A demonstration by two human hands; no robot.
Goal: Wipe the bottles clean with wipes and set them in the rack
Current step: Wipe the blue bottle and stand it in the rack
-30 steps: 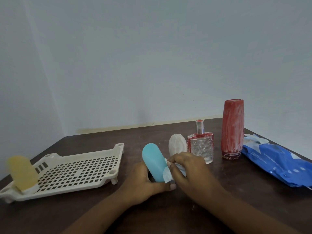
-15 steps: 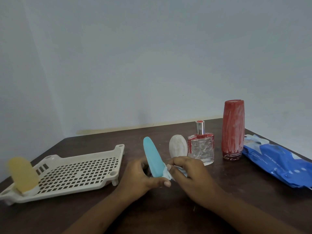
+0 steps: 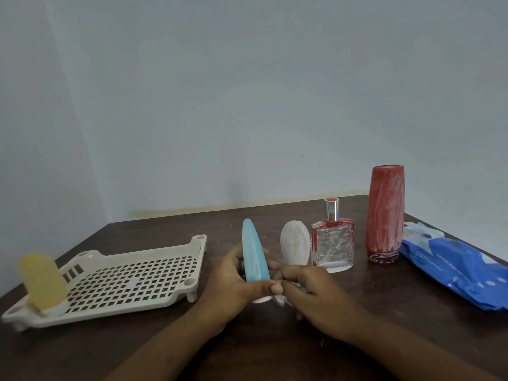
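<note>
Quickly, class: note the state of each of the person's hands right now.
Left hand: closed around the blue bottle.
Right hand: closed, pinching a wipe at the bottle's lower end.

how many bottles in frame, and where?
5. Yellow bottle stands in the rack, left end; blue bottle is gripped in the left hand; white bottle, clear perfume bottle and red bottle stand in a row on the table. None looks hidden.

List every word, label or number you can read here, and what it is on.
Blue plastic wipes pack: pale printed line, too blurred to read.
Teal plastic bottle, white oval bottle, clear glass perfume bottle, tall red bottle, yellow bottle, cream plastic rack: no text visible.
</note>
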